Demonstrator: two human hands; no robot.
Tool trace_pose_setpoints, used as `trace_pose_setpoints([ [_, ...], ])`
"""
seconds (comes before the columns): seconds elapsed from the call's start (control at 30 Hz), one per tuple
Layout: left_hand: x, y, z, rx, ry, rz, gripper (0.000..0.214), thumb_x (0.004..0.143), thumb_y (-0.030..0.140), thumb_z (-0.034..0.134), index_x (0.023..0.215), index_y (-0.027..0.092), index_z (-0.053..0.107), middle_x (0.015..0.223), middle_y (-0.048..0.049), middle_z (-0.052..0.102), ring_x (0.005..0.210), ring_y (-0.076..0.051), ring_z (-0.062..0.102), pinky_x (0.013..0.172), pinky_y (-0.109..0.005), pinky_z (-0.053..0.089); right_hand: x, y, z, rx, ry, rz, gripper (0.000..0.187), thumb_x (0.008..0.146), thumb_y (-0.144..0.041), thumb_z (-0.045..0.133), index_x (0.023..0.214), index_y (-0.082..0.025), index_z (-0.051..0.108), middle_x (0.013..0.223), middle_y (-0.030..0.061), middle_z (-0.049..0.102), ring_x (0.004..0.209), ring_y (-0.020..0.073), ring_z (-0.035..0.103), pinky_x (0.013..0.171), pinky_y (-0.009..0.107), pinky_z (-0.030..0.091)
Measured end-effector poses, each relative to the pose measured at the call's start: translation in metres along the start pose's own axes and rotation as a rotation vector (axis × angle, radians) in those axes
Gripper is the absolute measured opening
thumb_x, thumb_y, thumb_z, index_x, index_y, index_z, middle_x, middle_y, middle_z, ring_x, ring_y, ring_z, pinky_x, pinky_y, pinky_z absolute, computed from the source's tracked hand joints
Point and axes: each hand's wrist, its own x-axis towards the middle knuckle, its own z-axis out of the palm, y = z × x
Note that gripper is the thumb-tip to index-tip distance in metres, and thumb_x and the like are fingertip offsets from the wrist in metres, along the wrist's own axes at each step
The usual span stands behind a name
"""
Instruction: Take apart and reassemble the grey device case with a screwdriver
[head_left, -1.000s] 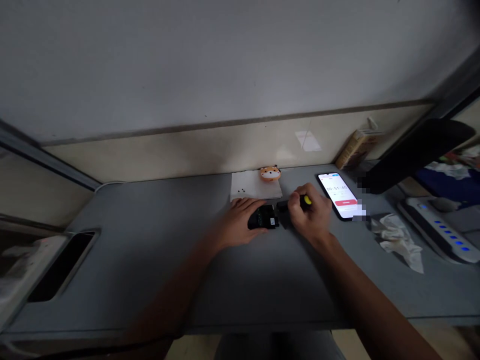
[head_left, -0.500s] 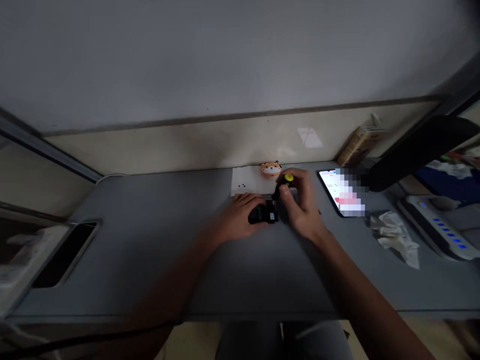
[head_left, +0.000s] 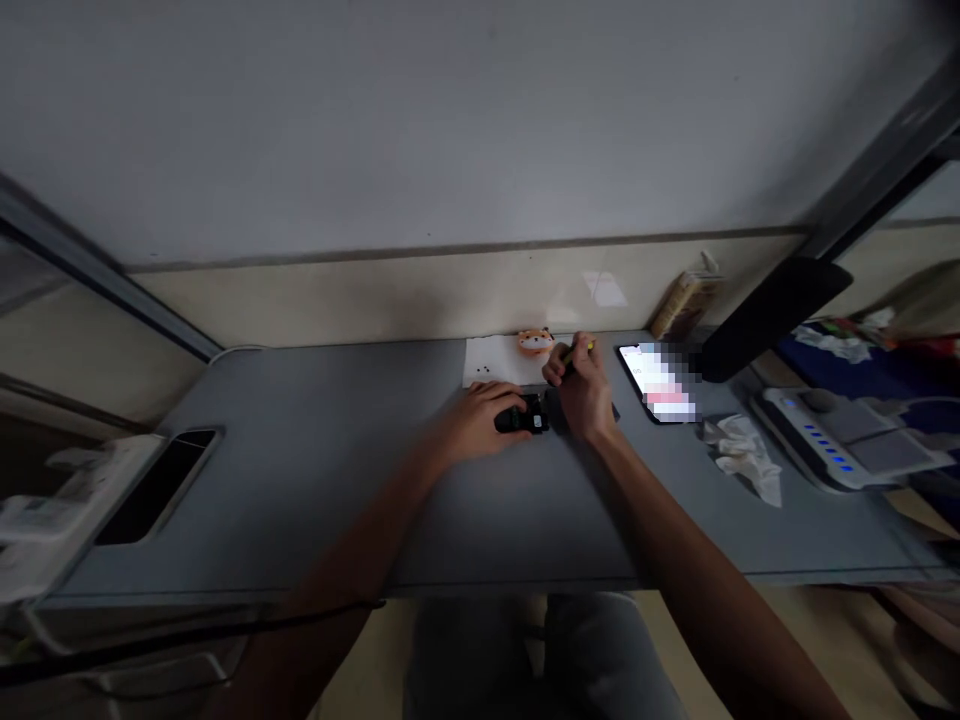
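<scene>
A small black device (head_left: 534,414) with a white label lies on the grey desk, its exact kind unclear. My left hand (head_left: 480,424) is closed around its left end, thumb on the near side and fingers over the far side. Just right of it, my right hand (head_left: 589,395) is closed on a screwdriver (head_left: 579,353) with a yellow-and-black handle; the tip is hidden. A dark flat piece (head_left: 555,408) lies under the right hand, mostly covered. Beyond the hands, several tiny dark screws (head_left: 482,370) rest on a white paper (head_left: 499,352).
An orange animal-faced toy (head_left: 534,341) sits on the paper by the wall. To the right are a lit phone (head_left: 658,384), crumpled tissue (head_left: 742,458), a carton (head_left: 684,303), a black cylinder (head_left: 776,318) and a power strip (head_left: 817,440). Another phone (head_left: 159,487) lies left.
My right hand has turned the screwdriver from nearly upright to a flatter tilt, its fingers now curled round the handle. My left hand keeps hold of the device. The view has shifted slightly.
</scene>
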Motion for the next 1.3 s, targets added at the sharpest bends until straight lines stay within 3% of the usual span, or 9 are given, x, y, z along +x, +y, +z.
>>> trace_pose_setpoints([
  [0.2,-0.001,-0.005,0.005,-0.033,0.048,0.008,0.023,0.082,0.039,0.082,0.094,0.024,0.070,0.124,-0.0056,0.073,0.117,-0.027,0.067,0.104,-0.046,0.050,0.005,-0.010,0.002,-0.058,-0.126,0.031,0.037,0.083,-0.055,0.073,0.079,-0.025,0.053,0.079,0.0004,0.058,0.069,0.0149,0.053,0.064,0.030,0.045],
  [0.37,-0.003,-0.004,0.005,-0.029,0.055,0.030,0.022,0.083,0.038,0.080,0.095,0.022,0.069,0.126,-0.0074,0.072,0.120,-0.027,0.066,0.106,-0.046,0.049,0.011,-0.011,0.012,-0.040,-0.232,0.161,0.042,0.081,-0.064,0.069,0.081,-0.024,0.058,0.071,-0.0004,0.052,0.061,0.0145,0.047,0.058,0.031,0.042],
  [0.5,-0.005,-0.001,0.005,-0.024,0.065,0.005,0.021,0.083,0.035,0.080,0.094,0.022,0.068,0.127,-0.0081,0.072,0.121,-0.027,0.066,0.107,-0.047,0.049,0.016,-0.003,0.019,-0.033,-0.171,0.124,0.048,0.083,-0.072,0.062,0.082,-0.026,0.051,0.062,-0.0052,0.040,0.051,0.0122,0.035,0.049,0.028,0.034],
  [0.63,-0.004,-0.001,0.005,-0.039,0.058,0.010,0.019,0.084,0.033,0.080,0.093,0.022,0.067,0.125,-0.0073,0.071,0.118,-0.026,0.066,0.104,-0.045,0.051,0.019,0.001,0.013,-0.037,-0.111,0.115,0.053,0.078,-0.071,0.069,0.080,-0.028,0.038,0.059,-0.0085,0.033,0.047,0.0115,0.027,0.044,0.026,0.027],
  [0.73,-0.003,-0.001,0.005,-0.052,0.053,0.018,0.020,0.084,0.034,0.079,0.092,0.021,0.067,0.124,-0.0087,0.071,0.118,-0.026,0.066,0.102,-0.045,0.052,0.022,-0.003,0.004,-0.056,-0.135,0.127,0.052,0.080,-0.072,0.066,0.077,-0.028,0.038,0.064,-0.0051,0.045,0.051,0.0128,0.038,0.048,0.027,0.036],
  [0.83,-0.003,-0.002,0.004,-0.043,0.038,0.015,0.018,0.086,0.035,0.077,0.093,0.021,0.068,0.125,-0.0094,0.070,0.118,-0.027,0.065,0.103,-0.046,0.051,0.022,-0.011,-0.003,-0.099,-0.205,0.141,0.047,0.080,-0.070,0.067,0.079,-0.026,0.049,0.079,0.0016,0.057,0.065,0.0167,0.052,0.058,0.033,0.047],
  [0.97,-0.005,-0.002,0.005,-0.025,0.031,0.025,0.017,0.087,0.034,0.076,0.096,0.022,0.069,0.127,-0.0091,0.070,0.118,-0.027,0.065,0.102,-0.046,0.052,0.016,-0.016,-0.002,-0.100,-0.244,0.150,0.044,0.087,-0.068,0.058,0.079,-0.025,0.053,0.071,0.0005,0.050,0.061,0.0169,0.049,0.059,0.034,0.047],
  [1.17,-0.012,-0.005,0.010,0.034,0.065,0.043,0.018,0.094,0.037,0.070,0.103,0.023,0.073,0.129,-0.0080,0.071,0.123,-0.027,0.064,0.107,-0.046,0.050,0.006,-0.013,0.001,-0.058,-0.068,0.098,0.038,0.093,-0.066,0.052,0.088,-0.030,0.042,0.060,-0.0058,0.035,0.052,0.0151,0.035,0.051,0.030,0.037],
  [1.3,-0.014,-0.005,0.011,0.030,0.059,0.051,0.023,0.095,0.040,0.069,0.107,0.022,0.073,0.131,-0.0084,0.071,0.125,-0.027,0.064,0.108,-0.045,0.050,0.007,-0.015,-0.010,-0.126,-0.115,0.125,0.039,0.092,-0.060,0.059,0.081,-0.028,0.039,0.061,-0.0056,0.038,0.052,0.0142,0.040,0.053,0.030,0.042],
])
